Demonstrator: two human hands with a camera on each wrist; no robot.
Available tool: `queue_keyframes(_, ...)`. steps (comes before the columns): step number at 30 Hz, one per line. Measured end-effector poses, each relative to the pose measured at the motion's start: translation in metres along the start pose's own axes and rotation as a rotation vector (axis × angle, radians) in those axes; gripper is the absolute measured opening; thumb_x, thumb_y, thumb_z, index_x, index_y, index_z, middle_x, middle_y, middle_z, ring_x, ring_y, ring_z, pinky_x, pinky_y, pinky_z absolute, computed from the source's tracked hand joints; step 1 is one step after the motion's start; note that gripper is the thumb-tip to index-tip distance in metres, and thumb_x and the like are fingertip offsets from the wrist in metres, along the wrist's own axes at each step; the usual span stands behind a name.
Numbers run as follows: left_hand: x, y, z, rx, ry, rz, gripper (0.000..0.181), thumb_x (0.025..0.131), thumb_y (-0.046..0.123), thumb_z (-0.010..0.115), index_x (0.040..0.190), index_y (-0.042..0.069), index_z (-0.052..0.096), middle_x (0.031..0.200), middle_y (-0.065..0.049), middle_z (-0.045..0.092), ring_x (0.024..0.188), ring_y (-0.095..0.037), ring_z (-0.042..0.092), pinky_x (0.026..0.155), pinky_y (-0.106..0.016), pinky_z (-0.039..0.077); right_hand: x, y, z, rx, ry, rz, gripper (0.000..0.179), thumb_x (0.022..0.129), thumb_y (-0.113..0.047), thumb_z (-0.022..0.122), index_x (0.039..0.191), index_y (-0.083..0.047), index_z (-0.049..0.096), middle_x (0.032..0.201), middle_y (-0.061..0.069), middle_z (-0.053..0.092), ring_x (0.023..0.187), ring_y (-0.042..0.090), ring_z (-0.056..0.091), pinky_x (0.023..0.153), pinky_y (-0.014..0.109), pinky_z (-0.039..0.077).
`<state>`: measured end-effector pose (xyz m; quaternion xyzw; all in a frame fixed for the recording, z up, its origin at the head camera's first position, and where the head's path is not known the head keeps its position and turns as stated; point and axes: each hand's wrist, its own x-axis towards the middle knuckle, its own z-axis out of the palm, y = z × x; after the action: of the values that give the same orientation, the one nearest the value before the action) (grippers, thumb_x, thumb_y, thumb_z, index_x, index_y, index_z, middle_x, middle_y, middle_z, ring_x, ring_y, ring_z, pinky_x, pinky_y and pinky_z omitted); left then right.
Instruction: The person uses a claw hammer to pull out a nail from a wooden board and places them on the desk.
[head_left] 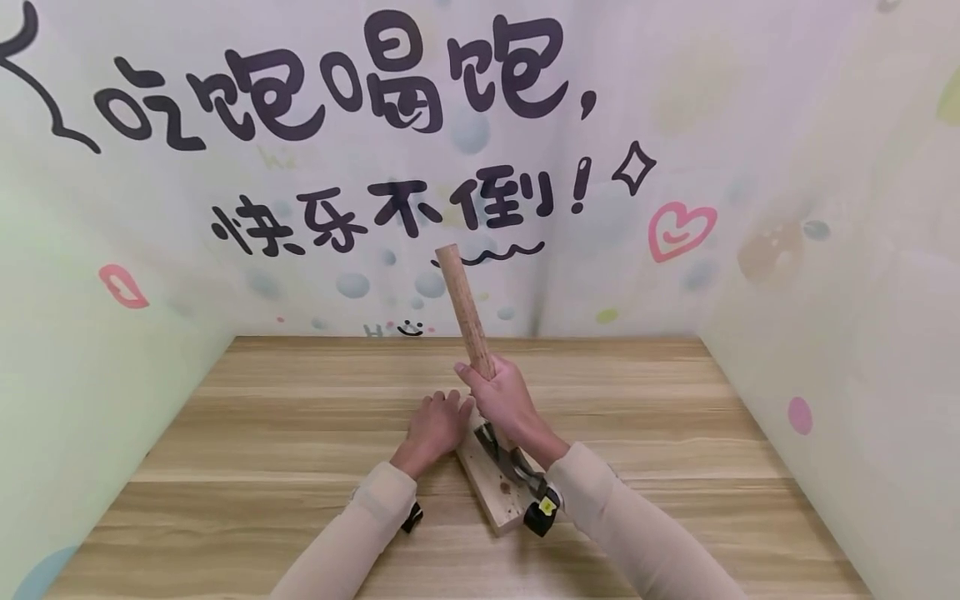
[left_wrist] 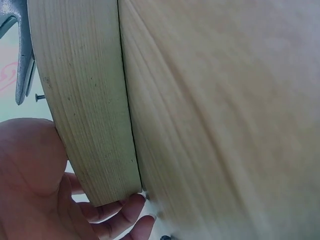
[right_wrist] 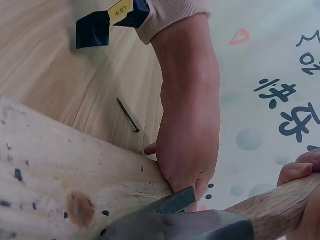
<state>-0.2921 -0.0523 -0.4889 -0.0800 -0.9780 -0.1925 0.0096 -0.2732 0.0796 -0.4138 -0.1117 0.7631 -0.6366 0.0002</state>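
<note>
A pale wooden board (head_left: 486,492) lies on the table, pointing away from me. My left hand (head_left: 437,427) holds its far end, fingers curled around the edge in the left wrist view. My right hand (head_left: 512,404) grips the wooden handle (head_left: 467,308) of a claw hammer, which slants up and away. The metal hammer head (head_left: 510,462) is low over the board's top; whether it touches the wood I cannot tell. Beside the claw (left_wrist: 25,60), a nail (left_wrist: 40,97) sticks out of the board's top face in the left wrist view.
A loose nail (right_wrist: 128,115) lies on the wood-grain table (head_left: 300,467) beside the board, on the left hand's side. Printed walls (head_left: 600,275) close in the table at the back and both sides. Each wrist wears a dark camera (head_left: 542,512).
</note>
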Motion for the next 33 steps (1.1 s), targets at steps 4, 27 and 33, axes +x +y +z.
queue_keyframes(4, 0.000, -0.001, 0.000, 0.005, -0.006, -0.013, 0.047, 0.106, 0.040, 0.039, 0.114, -0.001, 0.062, 0.105, -0.022, 0.062, 0.102, -0.040, 0.059, 0.083, -0.054, 0.050, -0.002, 0.001, 0.000, -0.006, 0.007, -0.017, 0.031, 0.095, -0.036, 0.063, 0.081, -0.009, 0.057, 0.051, -0.005, 0.042, 0.042, 0.010, 0.039, 0.039, 0.023, 0.031)
queue_keyframes(27, -0.002, 0.003, 0.001, 0.021, 0.003, -0.010, 0.048, 0.107, 0.040, 0.040, 0.118, -0.001, 0.061, 0.111, -0.024, 0.062, 0.104, -0.042, 0.059, 0.083, -0.056, 0.050, -0.030, 0.005, -0.011, 0.160, 0.064, -0.139, 0.026, 0.098, -0.024, 0.063, 0.083, -0.004, 0.055, 0.051, -0.004, 0.041, 0.042, 0.007, 0.039, 0.039, 0.022, 0.032)
queue_keyframes(33, -0.001, 0.002, 0.001, 0.031, -0.019, -0.014, 0.052, 0.107, 0.041, 0.038, 0.127, -0.002, 0.059, 0.120, -0.025, 0.061, 0.112, -0.042, 0.058, 0.091, -0.055, 0.049, -0.046, 0.005, -0.017, 0.181, 0.059, -0.227, 0.027, 0.099, -0.019, 0.061, 0.083, 0.000, 0.052, 0.053, -0.005, 0.043, 0.044, 0.004, 0.040, 0.040, 0.021, 0.032)
